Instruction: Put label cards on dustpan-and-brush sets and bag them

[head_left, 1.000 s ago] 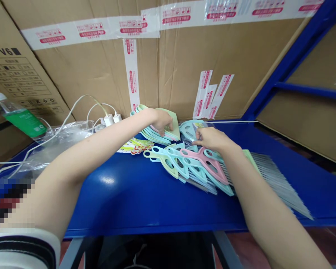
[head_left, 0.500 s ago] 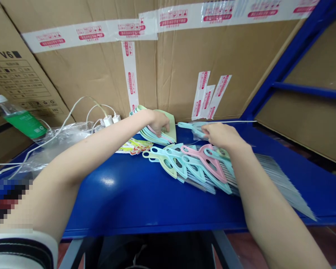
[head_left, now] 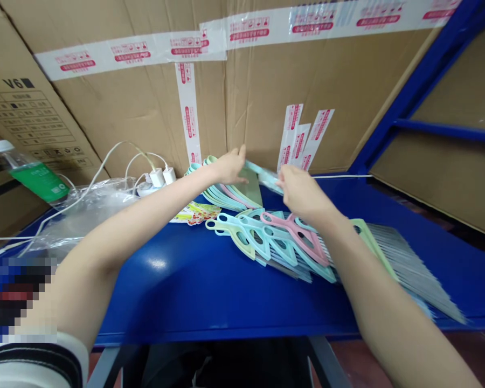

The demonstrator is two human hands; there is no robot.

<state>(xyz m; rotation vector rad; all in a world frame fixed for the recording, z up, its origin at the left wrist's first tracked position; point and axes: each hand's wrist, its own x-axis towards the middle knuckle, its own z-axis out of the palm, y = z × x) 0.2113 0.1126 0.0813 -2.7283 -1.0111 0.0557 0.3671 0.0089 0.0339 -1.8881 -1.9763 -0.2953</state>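
"One pale blue piece (head_left: 267, 178) slants between your hands, blurred and seen nearly edge-on; it is raised over the far middle of the blue table (head_left: 226, 296), near the large cardboard box (head_left: 327, 70)."

"And the hands?"

"Your right hand (head_left: 301, 194) pinches its right, nearer end between thumb and fingers; your left hand (head_left: 229, 168) has its thumb and fingers spread apart around the far left end; whether they touch it, you cannot tell from this view."

"What lies closest?"

"Below your left hand sits a stack of dustpans (head_left: 222, 198), mostly pale blue, with one pink edge among them and a pale green dustpan (head_left: 253, 186) at the right; nearer to you, and to the right, brushes (head_left: 281, 245) lie overlapped, a pink brush (head_left: 297, 233) on top of others; your right forearm crosses above that pile, and grey bristles (head_left: 412, 269) fan out past it on the right."

"Farther out?"

"Left of the brushes you have printed cards (head_left: 196, 213), just beside the dustpans; behind your left forearm are two white chargers (head_left: 157, 178) with cables, then crumpled clear plastic (head_left: 97, 202); at the far left a bottle (head_left: 38, 178) with a green label leans, tilted."
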